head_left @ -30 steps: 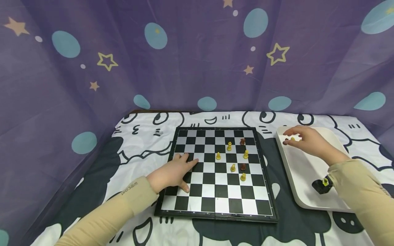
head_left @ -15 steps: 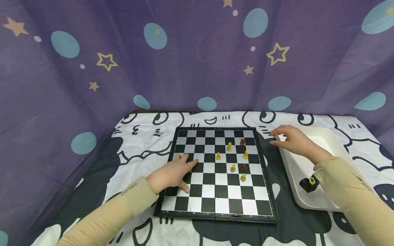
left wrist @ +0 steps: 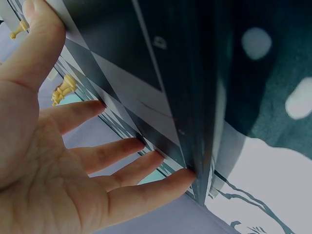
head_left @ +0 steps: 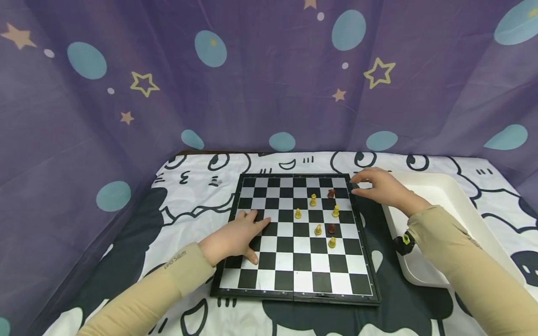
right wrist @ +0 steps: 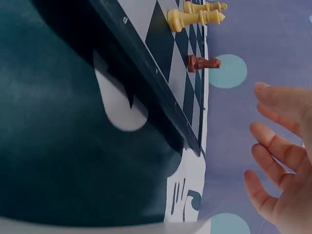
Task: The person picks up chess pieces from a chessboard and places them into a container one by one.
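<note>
My left hand (head_left: 233, 237) rests with spread fingers on the left side of the chessboard (head_left: 302, 280). In the left wrist view its fingertips (left wrist: 187, 175) touch the squares and border. My right hand (head_left: 380, 189) hovers by the board's far right corner, fingers apart and nothing between them. Nearest to it is a dark red knight (head_left: 331, 193). A yellow king (right wrist: 183, 20) shows in the right wrist view. Further yellow pieces stand on the right half: a pawn (head_left: 298, 213), a knight (head_left: 318, 229) and a rook (head_left: 332, 242). Beside the knight is another dark red piece (head_left: 332, 228).
A white tray (head_left: 445, 186) lies right of the board, partly under my right forearm. A black wrist camera (head_left: 404, 242) is on that wrist. The cartoon-print cloth (head_left: 201, 186) covers the table, and a purple curtain (head_left: 252, 93) hangs behind.
My right hand has moved left, out from over the tray to the board's far right corner. The left hand and the pieces on the board have stayed put.
</note>
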A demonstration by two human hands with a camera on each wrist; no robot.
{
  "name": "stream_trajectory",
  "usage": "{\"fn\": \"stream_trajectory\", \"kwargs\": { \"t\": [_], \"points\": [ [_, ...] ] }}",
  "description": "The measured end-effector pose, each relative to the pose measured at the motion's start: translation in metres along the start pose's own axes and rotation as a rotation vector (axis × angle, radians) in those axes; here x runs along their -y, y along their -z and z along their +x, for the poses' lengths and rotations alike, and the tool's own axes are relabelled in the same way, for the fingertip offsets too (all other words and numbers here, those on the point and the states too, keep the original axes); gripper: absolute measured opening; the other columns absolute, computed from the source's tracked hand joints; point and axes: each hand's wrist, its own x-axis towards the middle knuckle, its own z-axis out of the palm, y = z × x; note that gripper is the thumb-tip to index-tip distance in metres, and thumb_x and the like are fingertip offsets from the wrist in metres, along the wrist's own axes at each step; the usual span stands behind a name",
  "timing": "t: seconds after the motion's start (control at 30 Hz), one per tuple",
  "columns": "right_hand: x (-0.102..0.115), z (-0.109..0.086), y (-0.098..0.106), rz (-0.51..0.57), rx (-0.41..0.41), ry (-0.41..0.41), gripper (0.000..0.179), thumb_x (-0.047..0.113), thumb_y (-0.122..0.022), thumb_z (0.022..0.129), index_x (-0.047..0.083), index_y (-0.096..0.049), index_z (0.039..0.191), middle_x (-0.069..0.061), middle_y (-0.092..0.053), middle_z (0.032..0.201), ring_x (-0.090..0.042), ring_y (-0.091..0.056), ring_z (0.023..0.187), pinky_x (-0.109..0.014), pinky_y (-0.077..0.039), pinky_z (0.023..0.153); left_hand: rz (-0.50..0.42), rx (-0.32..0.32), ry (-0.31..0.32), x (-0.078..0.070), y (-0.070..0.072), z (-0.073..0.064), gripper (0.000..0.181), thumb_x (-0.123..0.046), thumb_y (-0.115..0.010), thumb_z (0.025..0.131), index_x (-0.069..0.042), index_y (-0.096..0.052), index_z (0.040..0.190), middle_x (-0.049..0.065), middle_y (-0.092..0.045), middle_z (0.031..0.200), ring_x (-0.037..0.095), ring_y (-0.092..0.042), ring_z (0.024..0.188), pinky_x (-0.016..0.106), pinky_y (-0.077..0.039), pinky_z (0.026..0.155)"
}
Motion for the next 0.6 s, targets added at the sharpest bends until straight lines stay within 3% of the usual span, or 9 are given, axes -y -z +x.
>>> {"fn": "stream_trajectory", "kwargs": {
  "t": [0.6],
  "points": [
    [0.007, 0.025, -0.023, 0.028, 0.033, 0.066, 0.023, 0.010, -0.072, 0.082, -0.001, -0.069, 0.102, -0.015, -0.067, 0.096, -0.032, -0.061, 0.092, -0.047, -0.049, 0.084, -0.005, 0.009, 0.008, -0.001, 0.001, -0.001, 0.100, -0.039, -0.083, 0.061, -0.013, -0.037, 0.146, 0.023, -0.032, 0.147, 0.043, -0.033, 0.130, 0.048, -0.042, 0.100]
  ]
}}
